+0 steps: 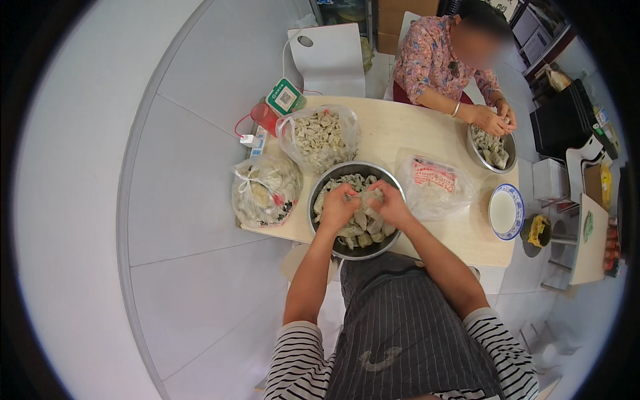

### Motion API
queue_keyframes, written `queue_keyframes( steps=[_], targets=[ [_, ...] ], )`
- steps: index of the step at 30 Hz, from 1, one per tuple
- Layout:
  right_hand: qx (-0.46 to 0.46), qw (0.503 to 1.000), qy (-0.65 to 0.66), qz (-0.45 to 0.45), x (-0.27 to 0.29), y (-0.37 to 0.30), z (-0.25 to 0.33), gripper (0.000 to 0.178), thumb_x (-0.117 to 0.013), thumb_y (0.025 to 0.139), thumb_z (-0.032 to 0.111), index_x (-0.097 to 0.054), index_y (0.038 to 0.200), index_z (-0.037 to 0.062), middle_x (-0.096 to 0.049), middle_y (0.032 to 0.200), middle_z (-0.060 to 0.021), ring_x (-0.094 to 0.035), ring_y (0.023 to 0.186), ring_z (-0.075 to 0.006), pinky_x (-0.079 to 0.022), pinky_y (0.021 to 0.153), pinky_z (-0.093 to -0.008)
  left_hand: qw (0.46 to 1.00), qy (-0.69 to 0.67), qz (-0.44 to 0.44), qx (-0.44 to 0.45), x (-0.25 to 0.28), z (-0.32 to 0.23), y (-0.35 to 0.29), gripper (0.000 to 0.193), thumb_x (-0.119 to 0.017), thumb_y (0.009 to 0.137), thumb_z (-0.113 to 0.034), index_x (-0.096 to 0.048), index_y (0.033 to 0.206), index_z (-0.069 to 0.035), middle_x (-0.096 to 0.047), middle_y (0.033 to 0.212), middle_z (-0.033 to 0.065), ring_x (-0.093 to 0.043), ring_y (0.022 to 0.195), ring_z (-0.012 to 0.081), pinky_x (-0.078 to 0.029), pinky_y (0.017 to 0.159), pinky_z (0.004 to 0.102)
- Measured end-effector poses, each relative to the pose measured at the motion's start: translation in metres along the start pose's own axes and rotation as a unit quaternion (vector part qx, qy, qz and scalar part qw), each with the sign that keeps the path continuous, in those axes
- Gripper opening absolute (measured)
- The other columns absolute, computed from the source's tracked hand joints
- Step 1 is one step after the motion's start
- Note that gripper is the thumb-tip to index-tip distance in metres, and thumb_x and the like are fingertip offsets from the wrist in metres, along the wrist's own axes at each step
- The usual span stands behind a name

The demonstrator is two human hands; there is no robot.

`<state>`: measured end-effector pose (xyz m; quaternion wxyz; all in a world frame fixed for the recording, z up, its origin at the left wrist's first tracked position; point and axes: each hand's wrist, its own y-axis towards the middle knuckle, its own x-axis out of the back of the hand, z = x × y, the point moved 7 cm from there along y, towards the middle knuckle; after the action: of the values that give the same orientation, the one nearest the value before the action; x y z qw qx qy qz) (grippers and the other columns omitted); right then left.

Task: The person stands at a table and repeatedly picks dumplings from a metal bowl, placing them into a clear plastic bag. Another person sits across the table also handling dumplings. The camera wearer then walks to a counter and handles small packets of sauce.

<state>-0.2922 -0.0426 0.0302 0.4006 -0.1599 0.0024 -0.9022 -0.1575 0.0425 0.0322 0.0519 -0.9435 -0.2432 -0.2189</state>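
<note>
A large steel bowl (pixel 312 219) stands at the table's near edge, heaped with grey-beige, soft-looking pieces (pixel 367 230) whose kind I cannot make out. Over it, my left hand (pixel 340 205) and my right hand (pixel 391 202) face each other with bent fingers. Between them they grip a pale grey piece (pixel 365 197), partly hidden by the fingers. Behind the bowl, an open clear plastic bag (pixel 321 137) holds many smaller pale pieces. To its left sits a knotted plastic bag (pixel 265 195), full and bulging.
Right of my bowl lies a clear plastic bag with red print (pixel 437 180). A blue-rimmed bowl (pixel 507 212) of whitish liquid stands at the right edge. Across the table (pixel 393 120), a person (pixel 433 57) handles pieces over another steel bowl (pixel 512 150). A red cup (pixel 265 118) stands back left.
</note>
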Motion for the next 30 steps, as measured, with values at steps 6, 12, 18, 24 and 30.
queue_keyframes(
  steps=[6, 12, 18, 24, 30],
  targets=[
    [0.031, 0.998, -0.046, -0.019, 0.002, 0.001, 0.019, 0.028, -0.07, 0.075, 0.011, -0.059, 0.101, 0.0072, -0.064, 0.092, -0.0143, -0.062, 0.085, -0.0283, -0.048, 0.078, -0.0346, 0.998, 0.024, -0.032, 0.042, 0.007, 0.003, 0.009, 0.011, -0.066, 0.073, -0.008, -0.059, 0.077, -0.001, -0.062, 0.071, 0.0123, -0.058, 0.062, 0.0191, -0.046, 0.06, 0.0331],
    [0.061, 0.997, -0.013, 0.045, 0.007, -0.002, 0.018, 0.031, -0.072, 0.073, 0.013, -0.059, 0.1, 0.0065, -0.063, 0.098, -0.0158, -0.061, 0.092, -0.0284, -0.048, 0.08, -0.0357, 0.99, -0.05, -0.089, 0.096, 0.033, 0.084, 0.001, 0.009, -0.065, 0.074, -0.004, -0.06, 0.081, -0.001, -0.063, 0.071, 0.0103, -0.06, 0.062, 0.017, -0.049, 0.061, 0.031],
    [0.007, 0.992, -0.102, 0.07, 0.004, -0.001, 0.02, 0.036, -0.074, 0.069, 0.016, -0.06, 0.1, 0.0045, -0.063, 0.093, -0.019, -0.063, 0.088, -0.0332, -0.049, 0.077, -0.0373, 0.973, -0.062, 0.212, 0.063, -0.005, -0.024, 0.003, 0.012, -0.065, 0.081, -0.008, -0.057, 0.087, -0.001, -0.059, 0.076, 0.0029, -0.056, 0.066, 0.0095, -0.045, 0.058, 0.0253],
    [-0.008, 0.998, -0.039, 0.042, -0.001, -0.004, -0.002, 0.033, -0.074, 0.07, 0.015, -0.06, 0.098, 0.0043, -0.064, 0.09, -0.019, -0.064, 0.085, -0.0323, -0.049, 0.076, -0.0373, 0.994, -0.002, 0.104, 0.035, -0.01, -0.013, 0.0, 0.011, -0.065, 0.076, -0.007, -0.057, 0.08, -0.002, -0.057, 0.071, 0.0051, -0.054, 0.066, 0.0118, -0.043, 0.059, 0.0286],
    [-0.009, 1.0, 0.011, -0.019, 0.008, -0.006, 0.003, 0.031, -0.075, 0.072, 0.014, -0.06, 0.097, 0.0037, -0.064, 0.09, -0.0137, -0.062, 0.085, -0.0246, -0.048, 0.08, -0.0342, 0.991, -0.022, -0.074, 0.105, 0.016, 0.016, 0.0, 0.009, -0.063, 0.078, -0.003, -0.059, 0.086, -0.002, -0.061, 0.072, 0.0067, -0.057, 0.064, 0.0129, -0.046, 0.058, 0.0271]
  ],
)
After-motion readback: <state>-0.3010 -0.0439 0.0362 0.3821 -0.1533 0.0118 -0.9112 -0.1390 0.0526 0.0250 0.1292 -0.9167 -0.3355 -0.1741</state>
